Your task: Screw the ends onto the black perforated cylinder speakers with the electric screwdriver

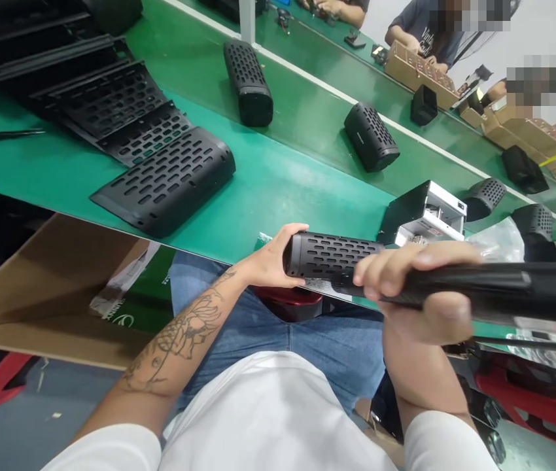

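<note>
My left hand (pixel 271 258) grips the left end of a black perforated speaker shell (pixel 330 258), held level over my lap at the table's near edge. My right hand (pixel 418 288) is closed around a long black tool (pixel 498 294) that runs off to the right, its tip end meeting the shell's right end. A red object (pixel 290 302) lies on my lap just under the shell.
A stack of black perforated grille panels (pixel 163 176) lies on the green table (pixel 278 190) at left. Finished speakers (pixel 248 82) (pixel 371 136) sit on the conveyor. A small black-and-white device (pixel 425 212) stands beyond my hands. Other people work at cardboard boxes (pixel 418 69) far right. An open carton (pixel 52 288) sits below left.
</note>
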### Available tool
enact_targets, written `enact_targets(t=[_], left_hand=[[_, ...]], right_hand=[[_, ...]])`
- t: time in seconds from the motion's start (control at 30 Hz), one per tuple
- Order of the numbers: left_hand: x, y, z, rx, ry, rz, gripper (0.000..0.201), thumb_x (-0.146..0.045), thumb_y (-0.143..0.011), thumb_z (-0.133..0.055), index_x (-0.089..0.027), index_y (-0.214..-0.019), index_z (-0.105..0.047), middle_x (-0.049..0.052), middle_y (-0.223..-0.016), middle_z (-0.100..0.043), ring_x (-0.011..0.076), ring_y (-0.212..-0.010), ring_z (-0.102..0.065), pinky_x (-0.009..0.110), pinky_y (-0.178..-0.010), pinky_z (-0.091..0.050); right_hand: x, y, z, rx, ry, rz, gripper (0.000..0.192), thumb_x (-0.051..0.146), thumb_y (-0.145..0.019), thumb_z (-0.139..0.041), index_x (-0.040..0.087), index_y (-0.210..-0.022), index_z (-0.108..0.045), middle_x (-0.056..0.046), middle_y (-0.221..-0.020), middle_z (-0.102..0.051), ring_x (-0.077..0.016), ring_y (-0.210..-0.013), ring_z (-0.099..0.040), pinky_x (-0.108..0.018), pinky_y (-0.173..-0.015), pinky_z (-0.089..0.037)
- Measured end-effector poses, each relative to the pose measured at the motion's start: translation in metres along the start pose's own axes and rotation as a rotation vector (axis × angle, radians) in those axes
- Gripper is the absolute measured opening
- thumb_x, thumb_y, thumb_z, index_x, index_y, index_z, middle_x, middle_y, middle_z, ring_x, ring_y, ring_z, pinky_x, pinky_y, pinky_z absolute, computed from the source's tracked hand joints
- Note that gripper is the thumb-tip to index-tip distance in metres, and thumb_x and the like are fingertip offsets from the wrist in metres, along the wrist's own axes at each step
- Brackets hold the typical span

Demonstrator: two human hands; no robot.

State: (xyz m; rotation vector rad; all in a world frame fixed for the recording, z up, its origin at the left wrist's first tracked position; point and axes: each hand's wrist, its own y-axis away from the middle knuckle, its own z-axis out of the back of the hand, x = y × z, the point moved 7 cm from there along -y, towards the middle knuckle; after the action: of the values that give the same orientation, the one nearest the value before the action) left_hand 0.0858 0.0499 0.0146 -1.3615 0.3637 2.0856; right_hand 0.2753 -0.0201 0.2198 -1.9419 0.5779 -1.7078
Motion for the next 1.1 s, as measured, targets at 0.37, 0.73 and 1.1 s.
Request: enact_targets(t=[0.37, 0.73, 1.1], left_hand=[[-0.005, -0.003, 0.000, -0.024, -0.034, -0.020, 0.118, -0.041, -0.084, -0.110, -0.027, -0.183, -0.048, 0.018, -0.181, -0.064, 0.0365, -0.155, -0.077, 0.049, -0.128, -0.070], [0.004, -0.009, -0.003, -0.060, 0.134, -0.077, 0.115, -0.047, -0.074, -0.113, -0.034, -0.172, -0.055, 0.011, -0.169, -0.068, 0.0403, -0.152, -0.077, 0.056, -0.133, -0.068], [0.011, -0.002, -0.003, -0.082, 0.054, -0.050, 0.152, -0.046, -0.076, -0.113, -0.032, -0.200, -0.028, 0.020, -0.185, -0.063, 0.0475, -0.171, -0.068, 0.065, -0.146, -0.058]], right_hand=[[-0.043, -0.005, -0.045, 0.143, -0.024, -0.055, 0.033, 0.050, -0.105, -0.099, 0.031, -0.095, -0.074, 0.008, -0.062, -0.071, -0.0150, -0.042, -0.061, -0.033, -0.052, -0.066], [-0.059, 0.007, -0.043, 0.268, -0.039, -0.135, 0.025, 0.047, -0.106, -0.099, 0.032, -0.108, -0.080, 0.007, -0.072, -0.077, -0.0161, -0.048, -0.066, -0.035, -0.059, -0.068], [-0.064, 0.022, -0.042, 0.308, -0.013, -0.137, 0.022, 0.041, -0.107, -0.099, 0.031, -0.113, -0.081, 0.004, -0.078, -0.080, -0.0187, -0.061, -0.074, -0.038, -0.071, -0.072]])
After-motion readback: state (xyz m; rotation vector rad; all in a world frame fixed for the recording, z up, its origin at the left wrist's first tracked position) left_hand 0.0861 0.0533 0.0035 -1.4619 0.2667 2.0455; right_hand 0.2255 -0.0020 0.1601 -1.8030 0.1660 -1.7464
